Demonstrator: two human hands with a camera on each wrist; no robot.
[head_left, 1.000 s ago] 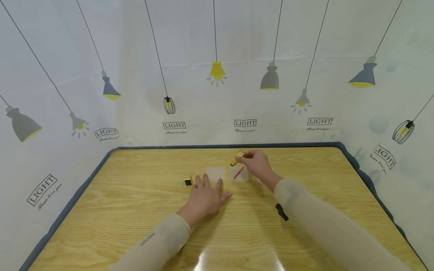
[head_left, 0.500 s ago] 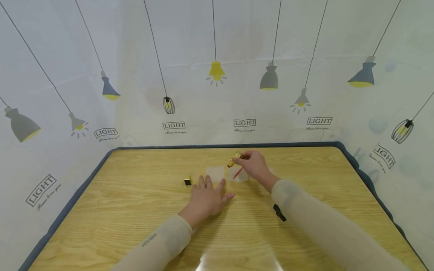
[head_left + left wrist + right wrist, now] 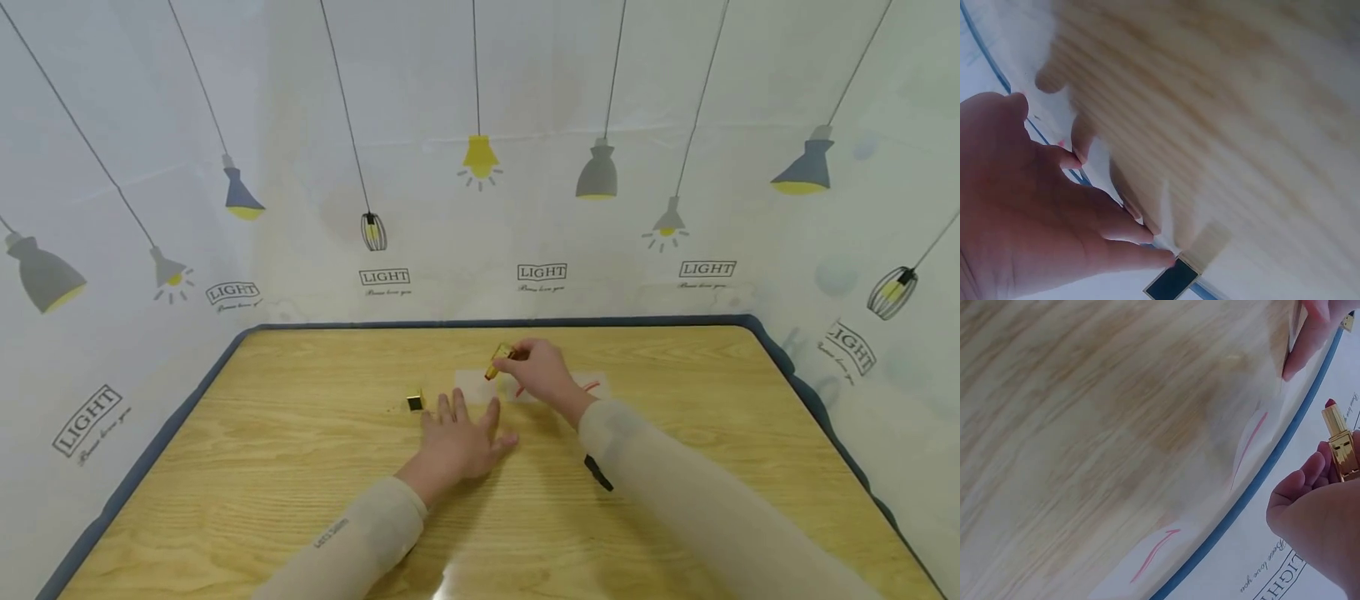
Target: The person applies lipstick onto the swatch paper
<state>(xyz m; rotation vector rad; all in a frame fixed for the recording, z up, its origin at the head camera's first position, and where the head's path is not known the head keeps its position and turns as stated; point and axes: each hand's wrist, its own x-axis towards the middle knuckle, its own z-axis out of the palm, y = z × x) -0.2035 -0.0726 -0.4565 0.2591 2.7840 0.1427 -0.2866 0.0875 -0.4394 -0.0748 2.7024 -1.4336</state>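
Observation:
My right hand (image 3: 543, 371) holds a gold lipstick (image 3: 1342, 447) by its body, the red tip pointing down and left over the left paper square (image 3: 467, 382). My left hand (image 3: 456, 442) lies with fingers spread, fingertips at the near edge of that square. To the left of those fingers stands the gold lipstick cap (image 3: 416, 403), its dark face toward me; in the left wrist view the cap (image 3: 1172, 279) is right at a fingertip. The middle paper (image 3: 1251, 439) carries one red stroke and is partly hidden under my right hand in the head view.
The right paper (image 3: 1150, 553) bears red strokes with a hooked end. All papers lie in a row on the wood-grain table (image 3: 300, 467). A blue edge (image 3: 375, 324) runs round the tabletop, and a lamp-printed white wall covering (image 3: 450, 225) rises behind it.
My right hand has moved left with the lipstick, from above the middle paper to over the left one, uncovering the right paper's strokes. My left hand stays nearly in place.

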